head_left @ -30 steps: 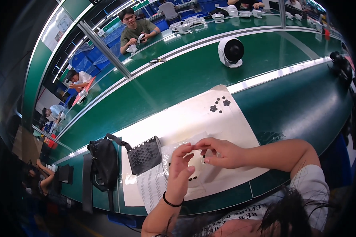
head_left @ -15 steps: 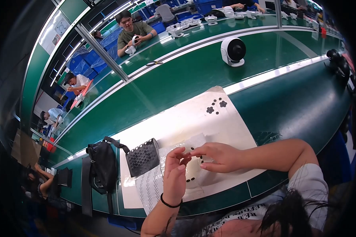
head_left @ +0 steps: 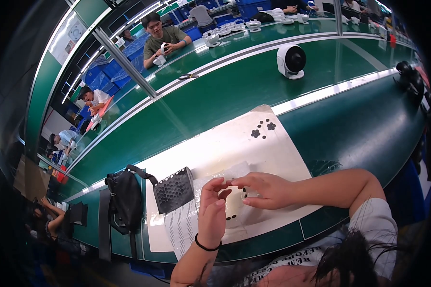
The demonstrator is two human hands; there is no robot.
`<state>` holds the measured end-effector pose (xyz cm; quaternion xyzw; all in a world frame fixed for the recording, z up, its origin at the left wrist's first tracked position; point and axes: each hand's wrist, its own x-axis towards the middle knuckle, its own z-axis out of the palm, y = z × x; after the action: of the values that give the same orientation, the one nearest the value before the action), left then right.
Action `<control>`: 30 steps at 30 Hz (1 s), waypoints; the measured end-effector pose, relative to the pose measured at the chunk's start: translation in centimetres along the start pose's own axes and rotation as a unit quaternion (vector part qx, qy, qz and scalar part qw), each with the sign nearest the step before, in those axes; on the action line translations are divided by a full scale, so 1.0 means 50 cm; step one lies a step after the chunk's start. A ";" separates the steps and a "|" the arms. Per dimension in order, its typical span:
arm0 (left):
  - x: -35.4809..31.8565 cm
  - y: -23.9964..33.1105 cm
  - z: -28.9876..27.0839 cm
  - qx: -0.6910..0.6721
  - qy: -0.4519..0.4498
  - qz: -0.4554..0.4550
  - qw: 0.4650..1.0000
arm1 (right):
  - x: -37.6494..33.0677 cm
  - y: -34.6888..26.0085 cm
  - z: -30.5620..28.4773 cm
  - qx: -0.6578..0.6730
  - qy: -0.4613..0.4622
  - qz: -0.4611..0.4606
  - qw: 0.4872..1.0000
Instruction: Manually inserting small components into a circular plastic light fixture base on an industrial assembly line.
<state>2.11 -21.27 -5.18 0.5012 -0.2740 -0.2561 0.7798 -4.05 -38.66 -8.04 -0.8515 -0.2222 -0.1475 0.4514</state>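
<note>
Below my hands lies a pale, glossy piece (head_left: 233,203) bearing small black oval pads (head_left: 231,217), partly hidden by my fingers. My left hand (head_left: 212,205) is raised at its left side, fingers curved and thumb apart, with nothing visible in it. Reaching in from the right, my right hand (head_left: 263,190) has its index fingertip at the top edge of the piece, close to the left fingertips, and its thumb held apart below. To the left rests a grey sheet with rows of round black pads (head_left: 173,192), over a white sheet with dark dashes (head_left: 183,228).
A large white sheet (head_left: 234,131) covers this part of the green bench, with black flower-shaped pieces (head_left: 271,126) on it. A black bag (head_left: 123,201) lies left. Beyond, a white device with a round black front (head_left: 291,62) stands on the green belt. Co-workers sit across.
The white device has shifted right along the belt. My right index fingertip has moved slightly toward the left fingers and covers a black pad visible before. My left hand has barely moved.
</note>
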 end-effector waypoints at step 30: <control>-0.001 -0.011 -0.016 -0.027 0.005 -0.005 1.000 | 0.001 0.001 0.001 -0.040 -0.014 -0.023 0.999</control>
<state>2.54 -20.92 -5.98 0.4828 -0.2603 -0.2652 0.7930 -3.97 -38.63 -8.05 -0.8653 -0.2426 -0.1544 0.4105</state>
